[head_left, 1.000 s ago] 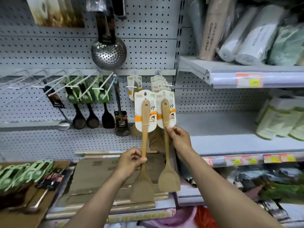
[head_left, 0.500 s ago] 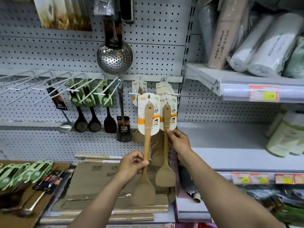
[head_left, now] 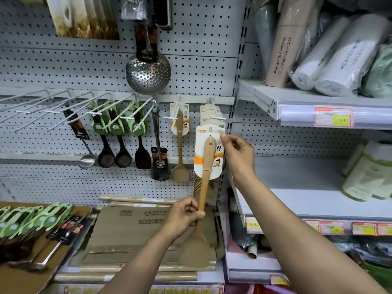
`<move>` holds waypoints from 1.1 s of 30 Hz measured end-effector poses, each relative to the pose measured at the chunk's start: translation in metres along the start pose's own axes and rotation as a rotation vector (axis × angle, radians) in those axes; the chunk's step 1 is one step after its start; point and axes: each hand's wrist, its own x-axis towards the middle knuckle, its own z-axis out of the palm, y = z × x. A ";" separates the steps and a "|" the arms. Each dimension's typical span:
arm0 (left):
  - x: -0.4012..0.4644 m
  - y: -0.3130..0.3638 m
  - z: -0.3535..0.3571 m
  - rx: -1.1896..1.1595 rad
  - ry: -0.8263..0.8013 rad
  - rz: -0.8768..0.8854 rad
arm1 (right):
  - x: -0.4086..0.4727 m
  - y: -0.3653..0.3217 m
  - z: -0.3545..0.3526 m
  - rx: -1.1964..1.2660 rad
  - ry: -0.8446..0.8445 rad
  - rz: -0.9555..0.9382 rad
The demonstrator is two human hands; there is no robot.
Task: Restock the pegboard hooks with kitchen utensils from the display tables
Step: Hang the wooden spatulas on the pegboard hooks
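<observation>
Now my left hand (head_left: 186,215) grips the wooden spatula (head_left: 204,187) by its handle while my right hand (head_left: 237,154) pinches its card; next, I'd say, thread the card's hole onto the hook (head_left: 218,118) just above.

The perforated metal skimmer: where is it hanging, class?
The skimmer hangs upper centre on the pegboard, above the row of hooks holding dark spoons.
</observation>
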 end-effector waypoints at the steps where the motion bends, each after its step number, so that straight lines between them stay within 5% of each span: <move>1: 0.001 0.000 0.003 0.008 -0.004 0.003 | 0.001 -0.004 0.000 -0.004 0.007 -0.015; 33: 0.082 0.004 0.020 0.198 0.040 -0.082 | 0.052 0.000 0.007 -0.119 -0.042 0.066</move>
